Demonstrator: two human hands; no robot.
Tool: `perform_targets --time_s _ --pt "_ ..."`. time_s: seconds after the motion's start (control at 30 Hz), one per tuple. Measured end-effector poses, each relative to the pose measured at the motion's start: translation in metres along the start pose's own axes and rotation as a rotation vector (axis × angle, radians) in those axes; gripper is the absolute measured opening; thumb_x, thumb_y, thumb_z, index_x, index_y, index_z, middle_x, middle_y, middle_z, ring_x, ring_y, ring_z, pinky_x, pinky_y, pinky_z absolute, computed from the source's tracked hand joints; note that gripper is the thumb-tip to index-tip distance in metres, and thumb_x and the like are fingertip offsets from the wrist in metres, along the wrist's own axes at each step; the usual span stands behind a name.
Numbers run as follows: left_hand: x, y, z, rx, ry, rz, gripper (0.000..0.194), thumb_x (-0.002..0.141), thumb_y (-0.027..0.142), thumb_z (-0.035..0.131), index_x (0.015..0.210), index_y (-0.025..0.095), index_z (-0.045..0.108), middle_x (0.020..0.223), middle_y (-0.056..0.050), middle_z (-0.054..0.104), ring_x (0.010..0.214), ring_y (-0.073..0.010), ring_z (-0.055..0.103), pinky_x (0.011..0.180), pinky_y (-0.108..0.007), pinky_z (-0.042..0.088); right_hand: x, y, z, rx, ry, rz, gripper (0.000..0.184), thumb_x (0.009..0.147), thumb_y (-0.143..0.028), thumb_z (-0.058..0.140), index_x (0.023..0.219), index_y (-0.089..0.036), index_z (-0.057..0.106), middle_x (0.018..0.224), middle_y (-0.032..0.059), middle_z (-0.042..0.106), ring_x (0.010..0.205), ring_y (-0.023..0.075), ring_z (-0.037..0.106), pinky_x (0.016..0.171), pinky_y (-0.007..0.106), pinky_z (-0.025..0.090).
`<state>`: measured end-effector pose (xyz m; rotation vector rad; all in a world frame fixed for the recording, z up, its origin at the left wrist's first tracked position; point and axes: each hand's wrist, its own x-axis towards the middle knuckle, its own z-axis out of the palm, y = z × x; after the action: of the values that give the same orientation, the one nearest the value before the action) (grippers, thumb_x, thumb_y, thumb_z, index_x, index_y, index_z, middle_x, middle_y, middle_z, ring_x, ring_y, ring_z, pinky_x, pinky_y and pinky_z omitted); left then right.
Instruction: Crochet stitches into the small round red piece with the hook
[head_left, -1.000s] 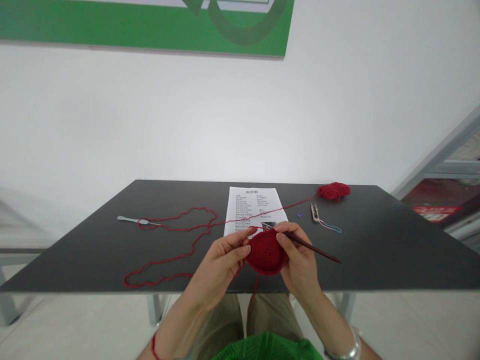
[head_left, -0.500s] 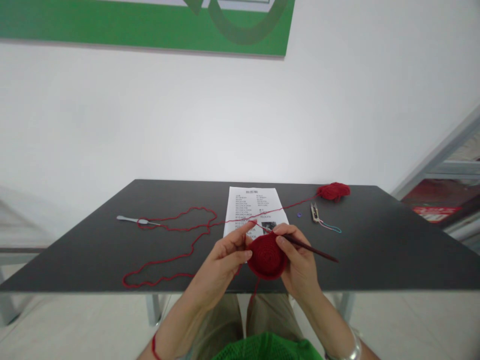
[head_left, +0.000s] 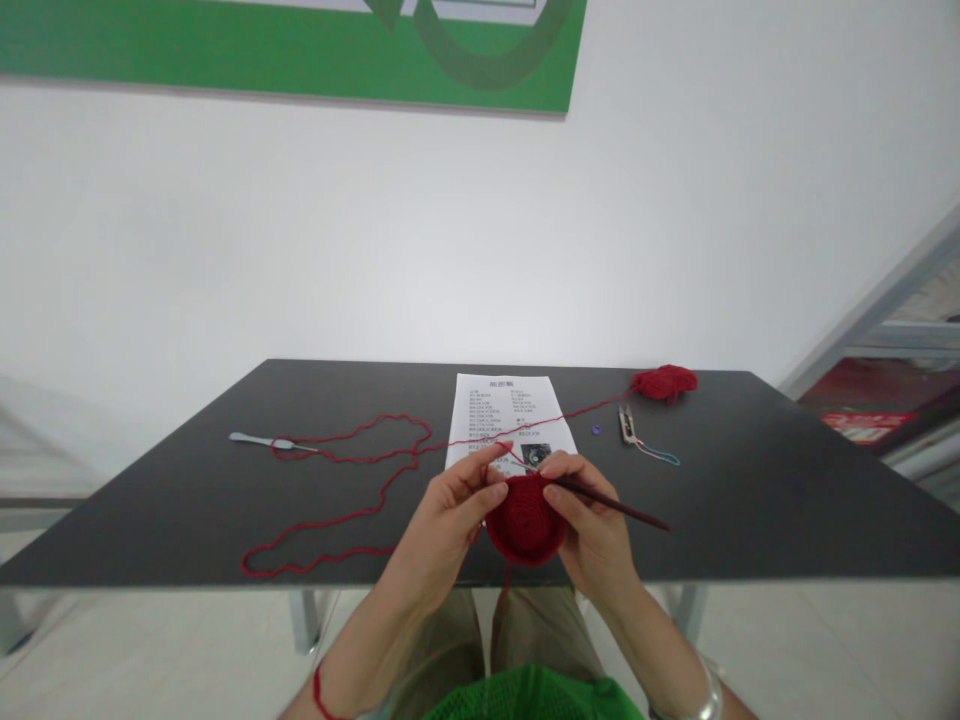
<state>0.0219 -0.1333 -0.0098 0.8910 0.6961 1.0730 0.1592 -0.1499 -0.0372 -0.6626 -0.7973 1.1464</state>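
Left hand [head_left: 442, 530] pinches a round deep-red crocheted disc [head_left: 524, 521], right hand [head_left: 592, 525] gripping a crochet hook [head_left: 609, 503]

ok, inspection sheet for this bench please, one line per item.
Surface: dark flat tabletop.
Job's things: round red crochet piece, dark crochet hook, red yarn running to a yarn ball.
Clutter: printed pattern sheet, thread snips with teal cord, small purple stitch marker, slim metal tool.
Grippers: left hand pinches the piece; right hand holds the hook and the piece.
Cables: nothing seen.
Surroundings: white wall, green sign.
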Motion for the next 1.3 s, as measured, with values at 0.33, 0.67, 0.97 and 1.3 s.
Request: perform_targets --time_s 0.33,0.67,0.97,1.3 --pt "0.0007 -0.0048 0.0067 -0.027 0.048 0.018 0.045 0.062 0.019 0.082 0.105 0.020 0.072 0.069 0.003 0.059 0.063 -0.0086 0.048 0.062 -0.021 0.036 -0.0022 0.0024 -0.0014 0.018 -0.072 0.024 0.010 0.071 -0.033 0.072 0.071 -0.023 0.073 0.073 0.0012 0.060 0.067 0.0157 0.051 0.059 0.026 0.041" --pt "-0.0004 -0.0026 0.0047 0.038 0.034 0.031 0.048 0.061 0.017 0.081 0.108 0.020 0.070 0.070 0.002 0.063 0.062 -0.0092 0.052 0.060 -0.021 0.038 0.0013 0.0007 -0.0038 0.042 -0.108 0.116 0.017 0.070 -0.038 0.074 0.073 -0.022 0.069 0.070 -0.0007 0.058 0.062 0.0135 0.049 0.058 0.024 0.040" --pt "-0.0008 -0.0009 0.0058 0.027 0.013 0.019 0.050 0.061 0.013 0.081 0.109 0.019 0.069 0.075 -0.001 0.070 0.067 -0.0113 0.058 0.066 -0.023 0.041 0.0014 -0.0011 -0.0026 -0.006 -0.119 0.083 0.015 0.064 -0.027 0.081 0.073 -0.023 0.069 0.070 -0.0017 0.061 0.064 0.0132 0.050 0.059 0.024 0.040" --pt "-0.0016 -0.0012 0.0063 -0.072 -0.008 -0.052 0.050 0.062 0.016 0.082 0.110 0.019 0.069 0.072 -0.001 0.070 0.062 -0.0087 0.058 0.061 -0.019 0.039 -0.0002 0.0011 -0.0007 0.070 -0.072 0.101 0.016 0.062 -0.026 0.083 0.070 -0.023 0.070 0.069 -0.0019 0.064 0.064 0.0112 0.055 0.059 0.021 0.043"
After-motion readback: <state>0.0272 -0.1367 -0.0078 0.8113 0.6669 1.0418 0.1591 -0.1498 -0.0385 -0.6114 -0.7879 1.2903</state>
